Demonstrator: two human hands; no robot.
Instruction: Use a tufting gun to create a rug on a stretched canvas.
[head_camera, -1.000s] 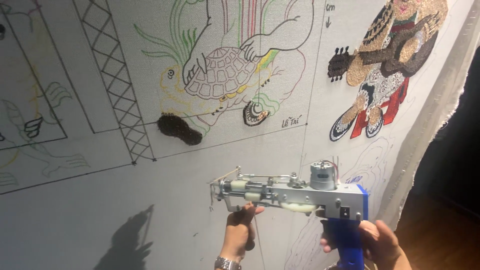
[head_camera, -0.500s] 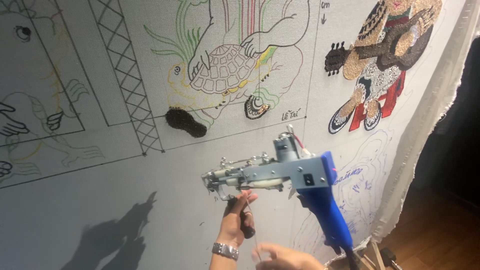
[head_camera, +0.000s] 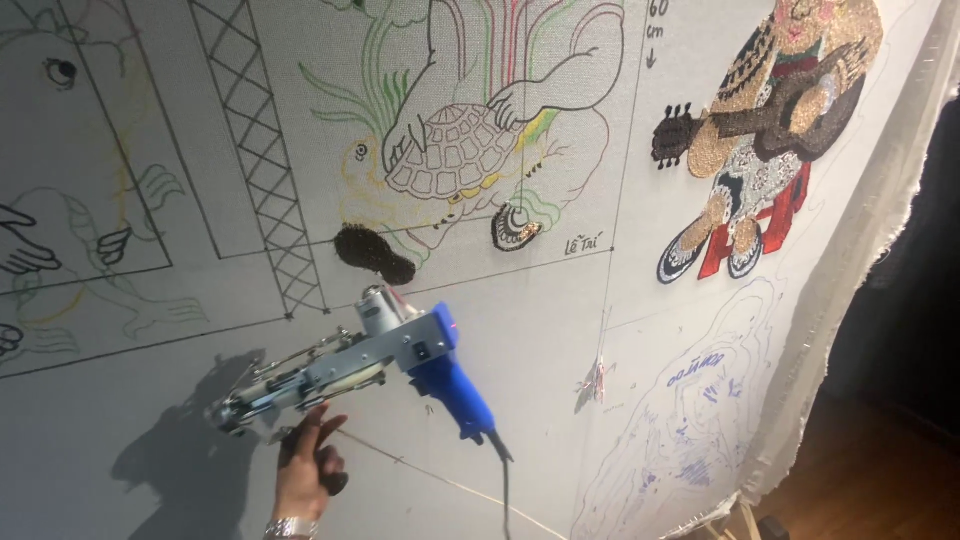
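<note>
the left hand (head_camera: 308, 462) has the blue-handled metal tufting gun (head_camera: 350, 365) from underneath, fingers curled up around the grey front grip below the barrel, a silver bracelet (head_camera: 290, 527) at the wrist. a second ago the gun sat level with a hand on each end; now the nose has dipped down and to the left of the grip, and the blue handle sticks out up and to the right of it with nobody's hand on it. so the whole weight hangs on that one hand, and the needle end points at a bare patch of the stretched grey tufting cloth (head_camera: 150, 400) just left of the fingers, where its shadow (head_camera: 185, 450) falls.

up and right of the grip, a dark tufted oval patch (head_camera: 374, 253) sits under the outlined turtle drawing (head_camera: 455, 150), and farther right the filled-in guitar player figure (head_camera: 765, 140) is done in gold, black and red.

the right hand has gone out of sight, so i cannot tell what it is doing. whether the needle tip touches the cloth is too small to make out. the black cord (head_camera: 503, 490) from the handle runs off the bottom edge.
</note>
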